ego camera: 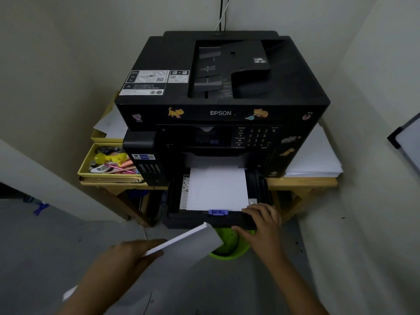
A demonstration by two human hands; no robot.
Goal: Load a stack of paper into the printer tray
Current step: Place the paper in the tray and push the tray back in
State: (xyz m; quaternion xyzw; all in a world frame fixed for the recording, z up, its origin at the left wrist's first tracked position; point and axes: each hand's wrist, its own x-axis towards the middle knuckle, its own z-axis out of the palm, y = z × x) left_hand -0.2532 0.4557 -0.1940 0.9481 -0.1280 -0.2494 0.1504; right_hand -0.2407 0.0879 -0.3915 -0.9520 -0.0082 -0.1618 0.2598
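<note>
Left hand (pixel 134 253), at 7 o'clock in the head view: fingers clamped on the near end of a stack of paper (pixel 188 243), thumb on top. Stack held in the air, tilted, far corner pointing toward 1 o'clock, just short of the tray and not touching it.

Right hand (pixel 261 220), at 5 o'clock: fingers laid over the front right corner of the printer tray (pixel 204 218), thumb against the tray's front face. Grip wrapped on the tray edge.

Below the tray front, on the floor: a green bucket (pixel 229 251), partly hidden by the paper stack and the right hand.

Tray is pulled out of the printer's base. White sheets (pixel 217 189) already lie flat inside it. A blue guide clip (pixel 218 212) sits at the near edge of those sheets, at the middle.

Printer (pixel 222 87), black, EPSON on the front, animal stickers on the housing, stands on a wooden tabletop (pixel 302 181).

At 9 o'clock from the printer: yellow tray (pixel 86 165) with pens and small items. At 3 o'clock: a loose pile of white paper (pixel 316 155) on the tabletop.

Behind, at 12 o'clock: cables (pixel 223 12) run up the wall.
</note>
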